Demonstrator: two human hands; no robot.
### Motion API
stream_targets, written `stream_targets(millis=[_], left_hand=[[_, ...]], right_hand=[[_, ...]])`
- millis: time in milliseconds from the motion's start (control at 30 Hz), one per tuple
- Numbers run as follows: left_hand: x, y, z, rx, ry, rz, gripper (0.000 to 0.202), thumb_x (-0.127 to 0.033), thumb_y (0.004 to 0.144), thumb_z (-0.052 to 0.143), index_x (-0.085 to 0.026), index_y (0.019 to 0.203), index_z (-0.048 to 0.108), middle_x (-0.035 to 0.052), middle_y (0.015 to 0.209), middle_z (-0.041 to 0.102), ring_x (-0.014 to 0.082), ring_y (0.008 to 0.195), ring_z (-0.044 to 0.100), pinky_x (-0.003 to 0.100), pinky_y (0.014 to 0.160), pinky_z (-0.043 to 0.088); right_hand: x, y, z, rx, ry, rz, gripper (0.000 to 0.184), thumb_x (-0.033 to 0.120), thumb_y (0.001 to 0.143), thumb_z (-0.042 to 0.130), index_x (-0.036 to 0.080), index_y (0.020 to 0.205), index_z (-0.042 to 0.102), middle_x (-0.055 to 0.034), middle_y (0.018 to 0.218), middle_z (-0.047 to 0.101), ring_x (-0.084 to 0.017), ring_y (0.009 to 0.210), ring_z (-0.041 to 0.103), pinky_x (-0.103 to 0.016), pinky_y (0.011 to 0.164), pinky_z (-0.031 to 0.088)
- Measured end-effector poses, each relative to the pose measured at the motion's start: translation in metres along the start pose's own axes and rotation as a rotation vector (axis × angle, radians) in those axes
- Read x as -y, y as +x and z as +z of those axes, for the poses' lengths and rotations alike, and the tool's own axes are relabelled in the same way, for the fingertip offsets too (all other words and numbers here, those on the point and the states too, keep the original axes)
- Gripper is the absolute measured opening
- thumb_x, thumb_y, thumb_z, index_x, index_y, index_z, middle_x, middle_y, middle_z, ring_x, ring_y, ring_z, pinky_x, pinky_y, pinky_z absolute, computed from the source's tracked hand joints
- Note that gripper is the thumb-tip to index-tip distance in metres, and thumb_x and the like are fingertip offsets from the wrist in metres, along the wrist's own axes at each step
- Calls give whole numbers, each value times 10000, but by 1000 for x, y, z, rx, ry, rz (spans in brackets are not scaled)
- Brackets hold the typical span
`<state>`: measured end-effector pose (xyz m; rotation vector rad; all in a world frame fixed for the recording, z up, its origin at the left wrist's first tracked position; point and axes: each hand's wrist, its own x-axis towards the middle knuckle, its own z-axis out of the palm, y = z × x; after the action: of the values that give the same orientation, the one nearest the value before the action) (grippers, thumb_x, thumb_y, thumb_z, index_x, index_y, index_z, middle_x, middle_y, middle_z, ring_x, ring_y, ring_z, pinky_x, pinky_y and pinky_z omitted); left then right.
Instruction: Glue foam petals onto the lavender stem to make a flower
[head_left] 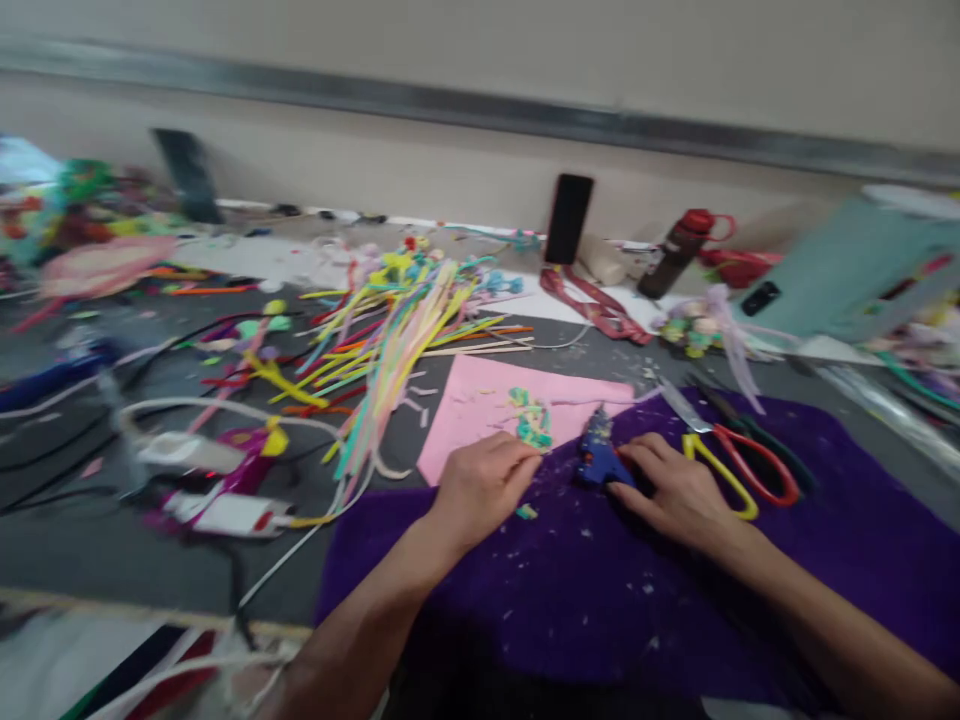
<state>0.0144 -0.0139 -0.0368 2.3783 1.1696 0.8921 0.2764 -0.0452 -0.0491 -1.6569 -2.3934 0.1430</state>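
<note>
My left hand (484, 487) rests at the near edge of a pink paper sheet (480, 405), fingers curled toward a small green and yellow twisted piece (531, 420) lying on the sheet. My right hand (671, 487) lies on the purple cloth (600, 590) with its fingers on a blue glue gun (598, 455). The picture is smeared by motion, so I cannot make out whether either hand truly grips anything.
Scissors with yellow and red handles (724, 460) lie just right of my right hand. A heap of coloured strips (390, 330) spreads to the left, with cables and a white adapter (187, 455). A phone (568, 218) and a dark bottle (675, 252) stand by the wall.
</note>
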Motion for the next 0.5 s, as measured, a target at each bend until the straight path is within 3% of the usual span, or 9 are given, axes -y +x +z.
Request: stream_targets(millis=[500], left_hand=[[6, 8, -1, -39, 53, -59, 134, -268, 825, 529, -221, 854, 651, -9, 835, 693, 126, 769, 645, 213, 692, 476]], right_hand=[[6, 2, -10, 56, 38, 55, 395, 460, 812, 523, 161, 1069, 537, -101, 983, 561, -231, 883, 561, -367, 753, 460]])
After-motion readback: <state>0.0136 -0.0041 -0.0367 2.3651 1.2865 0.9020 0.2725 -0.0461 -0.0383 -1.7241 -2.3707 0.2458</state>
